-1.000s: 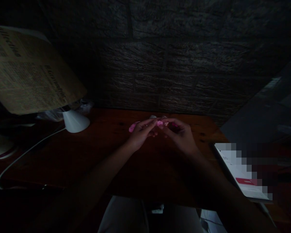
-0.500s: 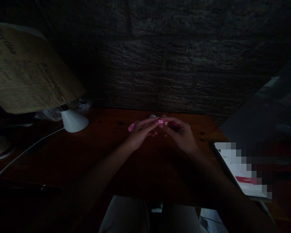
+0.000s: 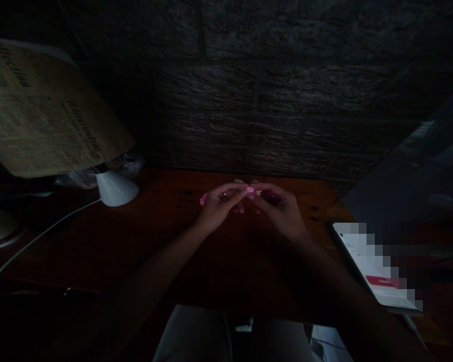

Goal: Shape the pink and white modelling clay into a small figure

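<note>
A small pink lump (image 3: 250,190), soft-looking like modelling clay, sits between the fingertips of both hands above the wooden table (image 3: 226,261). My left hand (image 3: 219,205) pinches it from the left, thumb and forefinger closed on it. From the right, my right hand (image 3: 281,207) grips the same lump with thumb and forefinger. Another pink piece (image 3: 203,199) shows behind my left hand, partly covered. Beyond the fingers lie a pale piece (image 3: 258,192) and a darker magenta piece (image 3: 272,194), both mostly hidden. The dim light blurs their details.
At the left stands a lamp with a newsprint shade (image 3: 56,110), a white base (image 3: 117,189) and a white cord (image 3: 41,236). Crumpled clear plastic (image 3: 79,177) lies behind it. A bright-screened device (image 3: 377,271) is at the right edge. A textured wall (image 3: 249,90) rises behind the table.
My left thumb and forefinger have shifted slightly around the pink lump, the forefinger now more arched. Less of the pink piece behind my left hand shows. The right hand stays almost still.
</note>
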